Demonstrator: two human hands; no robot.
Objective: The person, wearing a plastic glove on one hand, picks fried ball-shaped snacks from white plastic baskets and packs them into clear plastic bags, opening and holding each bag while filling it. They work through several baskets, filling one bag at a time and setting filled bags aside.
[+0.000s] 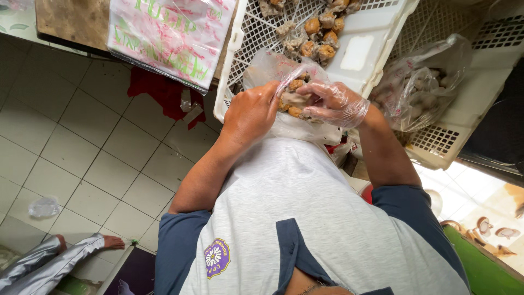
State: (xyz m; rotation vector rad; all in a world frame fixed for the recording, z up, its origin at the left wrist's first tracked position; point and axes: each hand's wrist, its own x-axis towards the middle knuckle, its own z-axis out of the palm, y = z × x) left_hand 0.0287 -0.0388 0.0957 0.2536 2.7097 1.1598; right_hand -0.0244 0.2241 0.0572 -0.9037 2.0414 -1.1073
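Tiled floor (82, 142): pale, with a red cloth (158, 90) by the table edge. White crate (376, 38): latticed, tilted, holding browned lumps of food (322, 33). Filled bag (420, 82): clear plastic, lying in a second crate to the right. Small bag (273, 71): clear, held against the white crate's near rim, just above the person's chest. Left hand (251, 112): bare, closed on the small bag's mouth. Right hand (335, 104): in a clear glove, fingers curled around food pieces (296, 84) at the bag's opening.
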